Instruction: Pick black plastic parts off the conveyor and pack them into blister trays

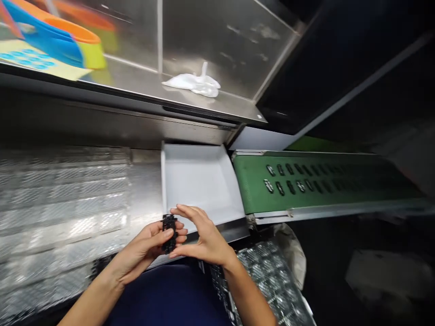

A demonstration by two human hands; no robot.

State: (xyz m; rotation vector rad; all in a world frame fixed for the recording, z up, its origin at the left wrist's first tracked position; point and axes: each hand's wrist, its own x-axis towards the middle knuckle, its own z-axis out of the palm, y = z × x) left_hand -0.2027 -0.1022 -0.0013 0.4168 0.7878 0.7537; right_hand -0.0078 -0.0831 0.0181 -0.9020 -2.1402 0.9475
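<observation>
My left hand [146,251] is shut around a black moulded plastic part [169,233] with slotted openings, held upright in front of my body. My right hand [203,240] curves in a wide C beside the part, its fingertips and thumb close to the part's right side. I cannot tell whether they touch it. Both hands are over the near edge of a white shallow tray [200,181]. Similar small black parts [272,179] lie in rows on a green conveyor belt [322,181] to the right.
Stacked clear plastic blister trays [64,217] fill the left side, and more silvery trays [268,285] lie at lower right. Above, a stainless steel shelf [217,102] bears a white cloth [193,83] and a blue, orange and yellow plastic container [57,40].
</observation>
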